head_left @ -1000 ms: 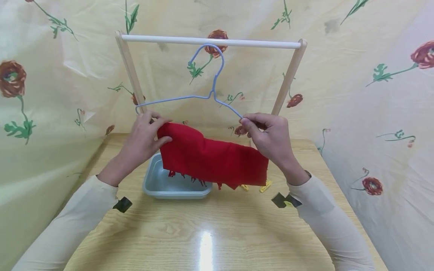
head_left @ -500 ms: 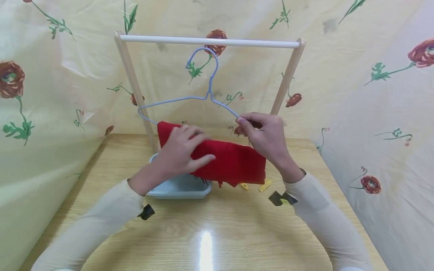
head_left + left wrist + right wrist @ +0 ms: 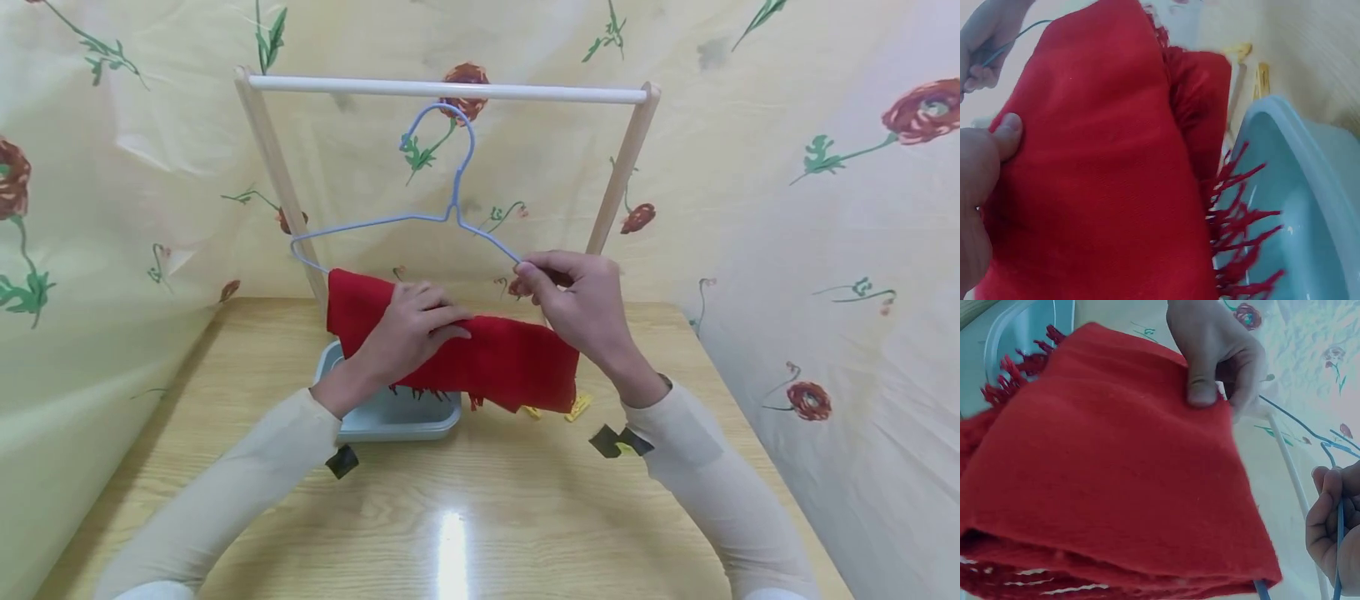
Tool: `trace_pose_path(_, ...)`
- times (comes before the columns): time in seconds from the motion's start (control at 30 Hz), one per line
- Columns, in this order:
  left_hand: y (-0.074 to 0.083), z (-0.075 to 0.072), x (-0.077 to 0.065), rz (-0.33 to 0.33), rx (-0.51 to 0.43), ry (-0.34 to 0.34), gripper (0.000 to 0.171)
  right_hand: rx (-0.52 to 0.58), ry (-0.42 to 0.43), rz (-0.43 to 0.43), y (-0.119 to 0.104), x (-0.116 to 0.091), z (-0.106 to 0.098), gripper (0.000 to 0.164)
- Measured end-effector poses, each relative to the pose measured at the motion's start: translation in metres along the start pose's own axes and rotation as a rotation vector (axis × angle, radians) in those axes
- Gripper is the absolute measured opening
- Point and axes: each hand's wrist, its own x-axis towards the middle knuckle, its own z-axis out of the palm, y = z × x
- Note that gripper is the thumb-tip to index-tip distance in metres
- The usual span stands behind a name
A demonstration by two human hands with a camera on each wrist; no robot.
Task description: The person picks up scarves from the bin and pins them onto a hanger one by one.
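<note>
A red fringed scarf [image 3: 517,358] hangs folded over the lower bar of a blue wire hanger [image 3: 390,220]. My left hand [image 3: 401,333] pinches the scarf's top edge near its middle, thumb on the near face as the left wrist view shows; the other fingers are hidden behind the cloth there. With thumb and fingers, my right hand [image 3: 581,300] grips the hanger's right arm. In the right wrist view the bar's end pokes out of the scarf [image 3: 1122,462] at the lower right. The hanger's hook stands upright, just below the rack's rail in the head view.
Behind the hanger stands a rack with a white rail [image 3: 337,84] and wooden posts. A light blue basin [image 3: 405,433] sits on the wooden table [image 3: 525,517] below the scarf. Yellow clothespins [image 3: 579,407] lie right of the basin. Flowered cloth [image 3: 750,208] surrounds the table.
My left hand has let go of the scarf's left end, moved right along it, and taken hold of its top edge near the middle. My right hand keeps its grip on the hanger.
</note>
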Motion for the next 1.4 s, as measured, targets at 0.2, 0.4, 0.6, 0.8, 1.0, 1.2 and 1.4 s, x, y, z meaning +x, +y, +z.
trace_pose_path(0.2,-0.007,-0.006,0.001,-0.024,-0.162,0.081,0.033,0.015,-0.014,0.000,0.003,-0.001,0.001,0.011)
trace_pose_path(0.4,-0.015,-0.020,0.007,-0.059,-0.324,0.086,0.034,0.040,-0.018,0.021,0.004,-0.002,0.002,0.011)
trace_pose_path(0.6,-0.015,-0.021,0.010,-0.052,-0.265,0.015,0.034,0.058,-0.010,0.021,0.002,-0.002,0.001,0.011)
trace_pose_path(0.8,-0.012,-0.017,0.011,-0.070,-0.170,-0.018,0.034,0.081,-0.023,0.015,0.001,-0.004,0.002,0.009)
trace_pose_path(1.0,-0.006,-0.021,0.016,-0.202,-0.192,0.050,0.031,0.110,-0.037,0.008,0.001,-0.004,0.002,0.010)
trace_pose_path(1.2,-0.001,-0.017,0.021,-0.322,-0.190,0.105,0.029,0.091,-0.061,0.034,0.004,-0.006,0.004,0.012)
trace_pose_path(1.4,0.002,-0.010,0.024,-0.336,-0.186,0.101,0.029,0.085,-0.065,0.035,0.005,-0.008,0.006,0.012)
